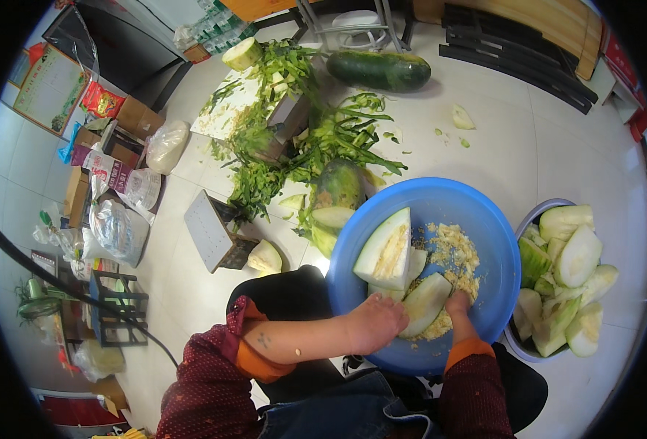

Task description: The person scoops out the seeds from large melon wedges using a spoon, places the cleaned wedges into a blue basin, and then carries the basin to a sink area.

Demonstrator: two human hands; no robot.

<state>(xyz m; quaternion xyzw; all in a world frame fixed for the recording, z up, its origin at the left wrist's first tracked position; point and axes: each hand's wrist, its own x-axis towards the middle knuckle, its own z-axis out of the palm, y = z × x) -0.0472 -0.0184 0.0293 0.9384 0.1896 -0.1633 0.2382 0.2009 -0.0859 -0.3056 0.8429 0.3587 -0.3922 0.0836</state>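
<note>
A wide blue plastic basin [423,189] stands before me between my knees. My left hand [375,325] grips the near left end of a cut winter melon piece [426,305], which lies pale inner face up in the basin. Just right of that piece, my right hand [459,304] reaches down into loose yellowish pulp and seeds [455,249]; its fingertips are partly hidden, and whether it holds anything does not show. A large melon wedge [386,252], its seedy core exposed, leans at the basin's left side. Another pale piece [415,263] is partly covered beside it.
On the right stands a tub [521,343] heaped with melon chunks. Green peelings [351,140] spread over the floor and a low board. A whole winter melon [378,71] lies beyond, a cut one [337,197] touches the basin, and a small stool [213,230] stands left.
</note>
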